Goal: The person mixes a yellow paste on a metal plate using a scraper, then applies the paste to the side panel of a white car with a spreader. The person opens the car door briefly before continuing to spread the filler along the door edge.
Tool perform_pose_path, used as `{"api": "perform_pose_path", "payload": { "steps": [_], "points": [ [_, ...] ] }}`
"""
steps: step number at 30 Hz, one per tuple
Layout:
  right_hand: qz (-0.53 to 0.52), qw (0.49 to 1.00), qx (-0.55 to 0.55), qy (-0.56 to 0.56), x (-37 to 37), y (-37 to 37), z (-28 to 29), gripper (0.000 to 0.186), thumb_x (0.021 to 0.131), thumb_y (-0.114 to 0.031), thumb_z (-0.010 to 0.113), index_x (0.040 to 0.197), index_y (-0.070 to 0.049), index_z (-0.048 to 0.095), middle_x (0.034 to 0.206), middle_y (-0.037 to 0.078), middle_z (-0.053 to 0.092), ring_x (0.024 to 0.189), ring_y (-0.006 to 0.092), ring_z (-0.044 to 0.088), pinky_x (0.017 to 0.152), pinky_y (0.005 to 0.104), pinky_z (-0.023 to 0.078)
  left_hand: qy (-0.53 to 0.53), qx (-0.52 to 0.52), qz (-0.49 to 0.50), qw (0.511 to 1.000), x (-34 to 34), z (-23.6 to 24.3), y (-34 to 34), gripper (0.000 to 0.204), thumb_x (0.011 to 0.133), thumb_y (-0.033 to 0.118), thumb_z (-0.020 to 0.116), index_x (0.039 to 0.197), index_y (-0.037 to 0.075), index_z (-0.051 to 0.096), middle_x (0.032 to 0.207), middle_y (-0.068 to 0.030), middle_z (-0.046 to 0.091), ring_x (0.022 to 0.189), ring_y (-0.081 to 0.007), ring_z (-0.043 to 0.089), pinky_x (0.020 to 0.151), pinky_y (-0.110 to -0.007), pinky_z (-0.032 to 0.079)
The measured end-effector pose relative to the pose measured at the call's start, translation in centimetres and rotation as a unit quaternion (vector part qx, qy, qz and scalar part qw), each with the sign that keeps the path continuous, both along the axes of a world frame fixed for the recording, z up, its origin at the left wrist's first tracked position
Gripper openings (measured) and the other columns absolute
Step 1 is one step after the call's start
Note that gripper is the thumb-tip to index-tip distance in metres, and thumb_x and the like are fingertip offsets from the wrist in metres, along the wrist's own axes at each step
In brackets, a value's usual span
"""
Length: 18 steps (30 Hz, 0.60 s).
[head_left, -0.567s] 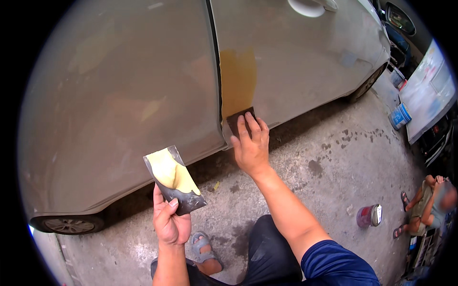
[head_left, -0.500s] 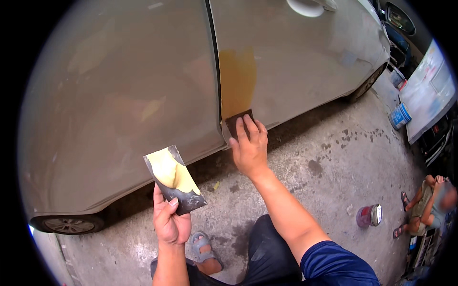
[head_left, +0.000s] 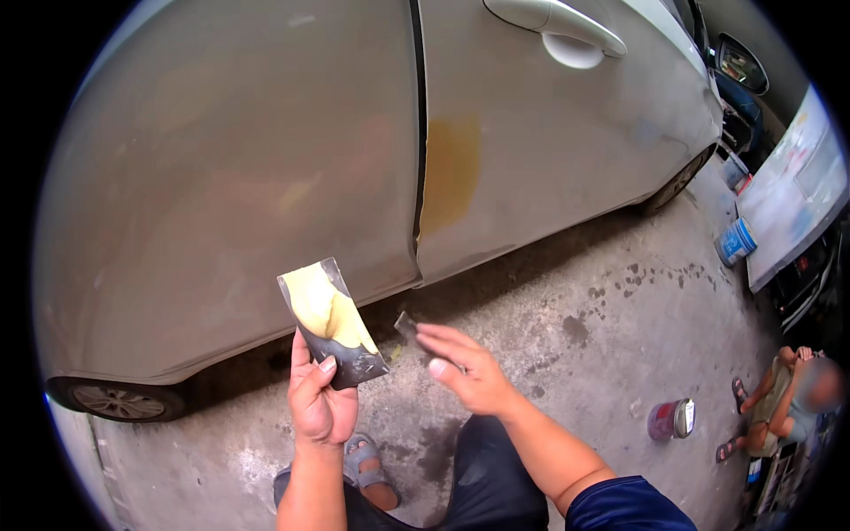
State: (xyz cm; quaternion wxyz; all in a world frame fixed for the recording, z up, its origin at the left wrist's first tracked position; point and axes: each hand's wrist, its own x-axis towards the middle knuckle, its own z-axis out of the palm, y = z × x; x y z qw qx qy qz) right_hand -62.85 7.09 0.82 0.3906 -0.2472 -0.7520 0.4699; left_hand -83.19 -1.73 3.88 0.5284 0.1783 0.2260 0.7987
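Pinched between thumb and fingers of my left hand (head_left: pixel 324 405) is a dark flat mixing board (head_left: pixel 350 365), tilted, bearing a thick layer of yellow filler paste (head_left: pixel 320 305). My right hand (head_left: pixel 476 376) is just right of the board, clear of the car, gripping a dark filler spreader (head_left: pixel 405 326). The spreader is seen nearly edge-on, partly hidden by the fingers. Beyond both hands, a mustard-yellow filler patch (head_left: pixel 452 173) covers part of the greyish car door (head_left: pixel 549 142), along the dark panel gap.
A white door handle (head_left: pixel 575 44) is above the patch. On the concrete floor (head_left: pixel 531 345) stand a reddish can (head_left: pixel 671 419) and a blue-labelled bucket (head_left: pixel 735 242). A person (head_left: pixel 779 407) sits at far right. A pale panel (head_left: pixel 801 190) leans behind the bucket.
My right hand has come off the door's lower edge with the spreader, moving down and back toward the board. The left hand and board have barely moved. The view has shifted slightly.
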Motion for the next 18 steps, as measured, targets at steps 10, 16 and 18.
{"api": "perform_pose_path", "payload": {
  "steps": [10,16,18],
  "points": [
    [-0.247,0.92,0.304,-0.01,-1.3,5.2,13.9,0.028,0.084,0.001,0.059,0.111,0.004,0.061,0.078,0.013,0.065,0.066,0.0234,0.062,0.061,0.0352,0.05,-0.023,-0.006,-0.008,1.0,-0.4,-0.5,0.0,0.063,0.083,-0.009,0.046,0.144,0.002,0.032,0.141,-0.0147,0.044,0.129,-0.0298,0.045,0.11,-0.044,0.037],
    [-0.296,0.838,0.453,-0.073,-3.4,6.2,17.3,0.023,0.079,0.002,0.061,0.102,0.003,0.062,0.08,0.016,0.065,0.068,0.0321,0.062,0.061,0.0374,0.05,-0.039,-0.01,-0.011,0.999,-0.8,-0.8,0.0,0.064,0.083,-0.009,0.048,0.144,0.002,0.031,0.14,-0.0148,0.045,0.129,-0.0292,0.046,0.11,-0.043,0.038],
    [-0.303,0.837,0.446,-0.089,-4.0,6.2,17.5,0.023,0.079,0.001,0.061,0.102,0.003,0.062,0.08,0.016,0.065,0.069,0.032,0.063,0.061,0.0379,0.051,-0.04,-0.008,-0.015,0.999,-1.0,-0.9,0.0,0.064,0.083,-0.009,0.049,0.144,0.002,0.031,0.14,-0.0148,0.045,0.128,-0.029,0.046,0.109,-0.043,0.038]
  ]
}}
